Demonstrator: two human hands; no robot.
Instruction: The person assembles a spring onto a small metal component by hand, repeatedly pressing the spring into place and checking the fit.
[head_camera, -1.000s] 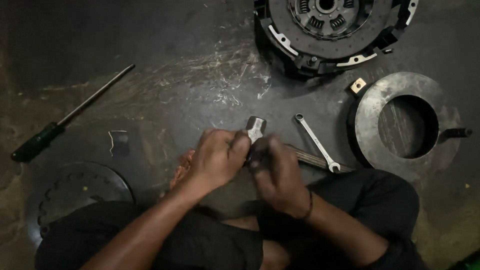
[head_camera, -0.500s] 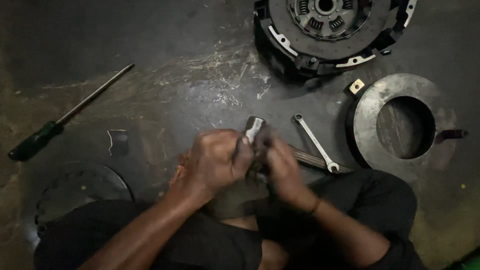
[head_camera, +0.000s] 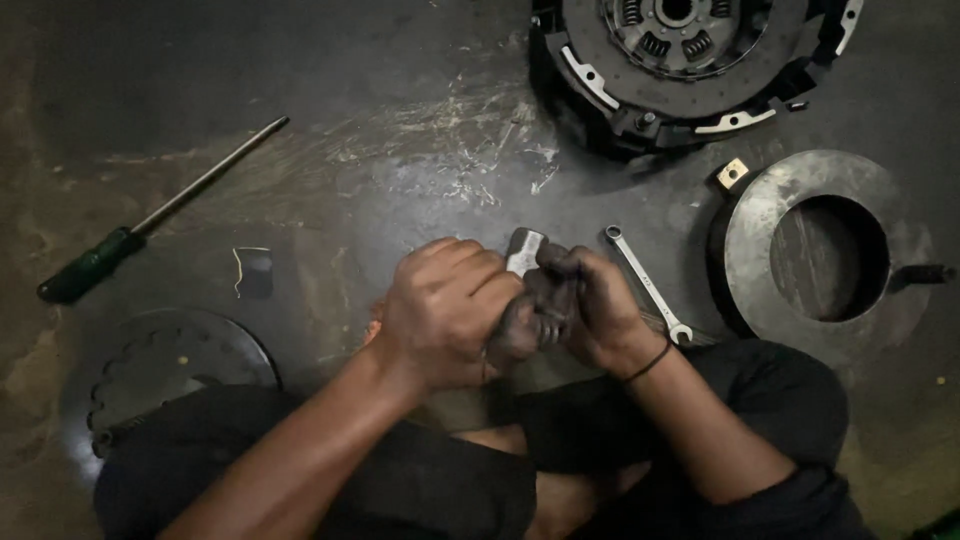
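Clutch assembly (head_camera: 690, 65) at floor's top edge; metal ring plate (head_camera: 825, 255) right; combination wrench (head_camera: 647, 284) beside it; green-handled screwdriver (head_camera: 150, 218) left.

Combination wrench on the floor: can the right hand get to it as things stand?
Probably yes. The wrench lies flat on the floor right beside the right hand, with nothing on top of it. But that hand and the left hand are closed on a small metal part, so it must let go first.

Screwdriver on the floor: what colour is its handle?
Dark green; the screwdriver handle shows in the head view, its only view.
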